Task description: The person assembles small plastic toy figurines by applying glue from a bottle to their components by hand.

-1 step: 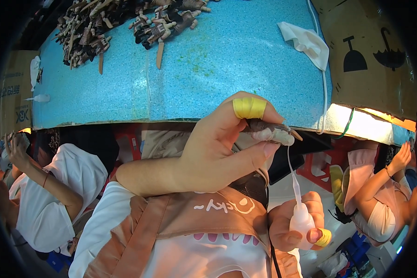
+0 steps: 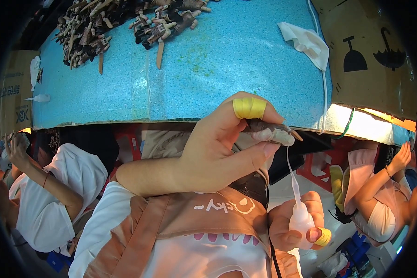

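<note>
My left hand (image 2: pixel 227 143), with yellow tape around one finger, is closed on a small toy figure (image 2: pixel 272 134) just off the table's near edge. Dark and pale parts of the figure show between thumb and fingers; the rest is hidden by the hand. Lower right, my right hand (image 2: pixel 282 227) has its fingers wrapped round a small white squeeze bottle (image 2: pixel 302 220). Yellow tape also circles its thumb or a finger. The bottle's long thin nozzle (image 2: pixel 293 178) points up, its tip at or very close to the figure's pale end; contact cannot be made out.
Piled toy figures (image 2: pixel 85 37) cover the far left of the blue table (image 2: pixel 245 55), with a few more (image 2: pixel 157 30) beside them. A white face mask (image 2: pixel 306 44) lies at the right, near a cardboard box (image 2: pixel 370 60). Another small bottle (image 2: pixel 41 98) lies far left. People sit on both sides.
</note>
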